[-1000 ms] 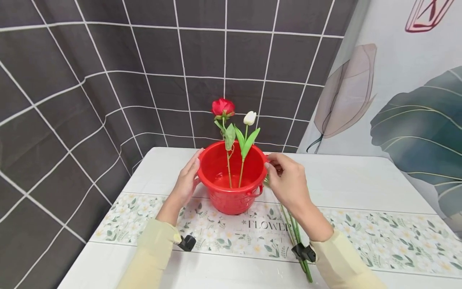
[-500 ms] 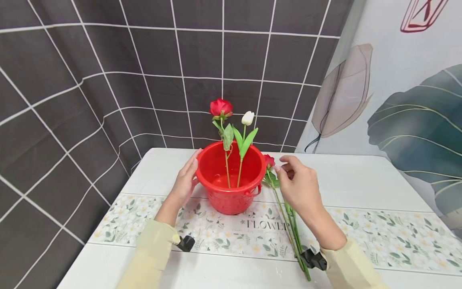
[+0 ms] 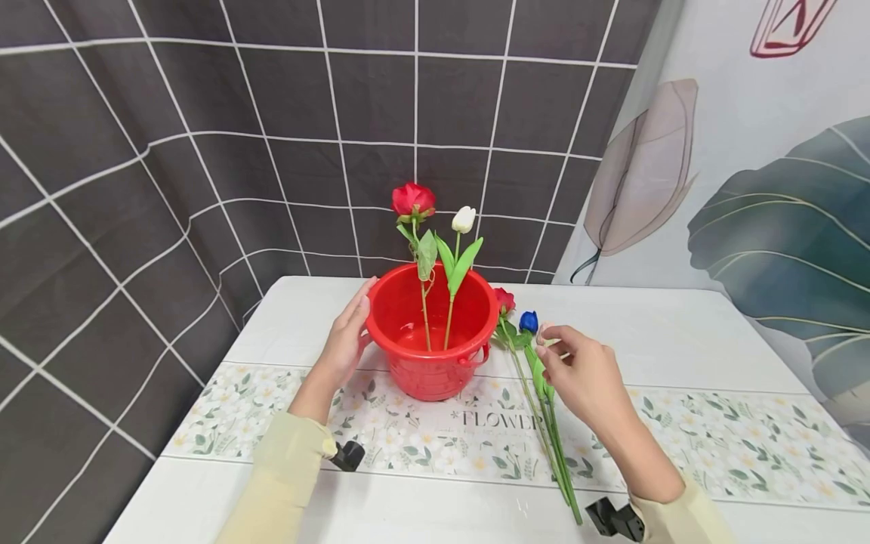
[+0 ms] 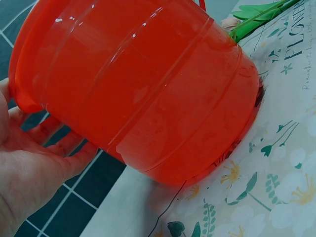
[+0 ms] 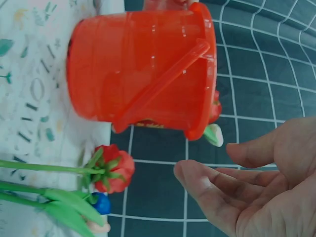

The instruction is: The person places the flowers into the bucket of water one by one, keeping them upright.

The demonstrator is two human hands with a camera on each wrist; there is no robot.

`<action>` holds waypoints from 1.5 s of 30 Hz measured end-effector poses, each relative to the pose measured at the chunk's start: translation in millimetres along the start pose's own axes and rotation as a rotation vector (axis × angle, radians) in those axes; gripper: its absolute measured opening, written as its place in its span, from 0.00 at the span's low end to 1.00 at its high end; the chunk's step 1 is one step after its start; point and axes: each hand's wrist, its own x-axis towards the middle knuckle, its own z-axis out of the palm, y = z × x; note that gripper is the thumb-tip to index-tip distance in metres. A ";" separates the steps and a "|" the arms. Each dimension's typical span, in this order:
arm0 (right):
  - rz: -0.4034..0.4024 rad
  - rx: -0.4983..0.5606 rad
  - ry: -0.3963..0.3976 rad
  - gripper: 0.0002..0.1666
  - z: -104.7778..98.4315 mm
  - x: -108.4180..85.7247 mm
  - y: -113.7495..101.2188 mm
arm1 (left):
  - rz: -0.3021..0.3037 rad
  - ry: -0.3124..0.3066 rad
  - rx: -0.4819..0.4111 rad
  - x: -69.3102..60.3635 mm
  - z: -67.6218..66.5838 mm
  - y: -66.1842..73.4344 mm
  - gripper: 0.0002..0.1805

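A red plastic bucket (image 3: 435, 378) stands upright with a red rose (image 3: 413, 198) and a white tulip (image 3: 464, 219) leaning inside it. My left hand (image 3: 345, 344) rests against the bucket's left side, fingers extended along it below the rim. To the right, several loose flowers lie on the tabletop: a red rose (image 3: 504, 300), a blue tulip (image 3: 529, 322) and a pale pink flower (image 5: 98, 227). My right hand (image 3: 584, 370) hovers over the pink flower, mostly covering it in the head view. Its thumb and fingers are apart with nothing between them in the right wrist view.
The white tabletop (image 3: 680, 340) has a printed floral band with the word FLOWER. Behind it hangs a dark grid-patterned cloth (image 3: 285, 98), with a pale leaf-print curtain (image 3: 741, 174) at right. A red handle (image 5: 163, 84) hangs at the bucket's side.
My right hand has drawn back from the bucket's right rim, moving right and nearer to me, uncovering the loose red rose and blue tulip. The left hand stays at the bucket.
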 end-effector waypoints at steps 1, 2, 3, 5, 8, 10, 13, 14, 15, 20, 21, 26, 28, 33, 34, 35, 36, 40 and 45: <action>0.009 -0.001 -0.017 0.15 0.1 -1.1 1.8 | 0.003 -0.002 -0.001 0.1 -0.2 0.0 0.28; 0.016 0.001 -0.031 0.16 0.4 -2.3 3.7 | 0.004 -0.002 -0.003 0.2 -0.4 0.1 0.28; 0.023 -0.001 -0.043 0.16 0.9 -3.5 5.8 | 0.005 -0.003 -0.004 0.1 -0.6 0.2 0.28; 0.034 -0.005 -0.065 0.17 2.1 -6.4 10.2 | 0.000 0.001 -0.002 -0.2 -0.8 0.5 0.27; 0.053 -0.005 -0.097 0.17 4.7 -10.5 17.5 | -0.007 0.004 -0.001 -0.7 -1.5 0.8 0.27; 0.068 -0.011 -0.121 0.17 6.5 -12.8 21.9 | -0.012 0.008 0.000 -0.9 -2.1 0.6 0.27; 0.092 -0.013 -0.160 0.19 9.6 -15.5 28.4 | -0.012 0.006 0.001 -1.0 -2.6 0.6 0.27; 0.099 -0.015 -0.174 0.19 10.5 -16.4 30.5 | -0.012 0.005 0.001 -1.0 -2.5 0.7 0.27; 0.106 -0.014 -0.188 0.20 11.6 -16.9 32.4 | -0.012 0.005 0.002 -0.9 -2.5 0.5 0.27; 0.137 0.012 -0.239 0.24 18.1 -20.0 41.5 | -0.014 0.006 0.004 -0.8 -2.4 0.3 0.27; 0.143 0.015 -0.243 0.25 19.7 -20.5 43.2 | -0.013 0.005 0.006 -0.6 -2.5 0.3 0.27; 0.170 0.020 -0.264 0.29 27.7 -24.7 49.3 | -0.004 0.001 0.008 0.3 -2.2 -0.6 0.28; 0.177 0.031 -0.274 0.31 30.7 -26.4 50.7 | -0.004 0.000 0.008 0.4 -1.9 -0.9 0.28; 0.178 0.018 -0.284 0.33 37.5 -29.6 52.1 | -0.008 0.007 -0.001 0.4 -0.6 -0.6 0.27; 0.178 0.006 -0.284 0.33 38.6 -30.2 52.3 | -0.005 0.005 -0.006 0.4 -0.5 -0.8 0.27; 0.175 -0.005 -0.285 0.33 39.7 -30.4 52.5 | -0.006 0.006 -0.008 0.4 -0.3 -0.9 0.27; 0.173 -0.014 -0.286 0.33 40.7 -30.7 52.9 | -0.005 0.006 -0.008 0.3 -0.2 -1.0 0.27; 0.167 -0.050 -0.286 0.34 45.3 -32.5 54.9 | -0.003 -0.002 -0.002 -0.2 -0.4 -1.1 0.27; 0.141 -0.087 -0.283 0.36 50.4 -35.4 56.2 | 0.001 -0.006 0.006 0.0 -0.6 -1.1 0.27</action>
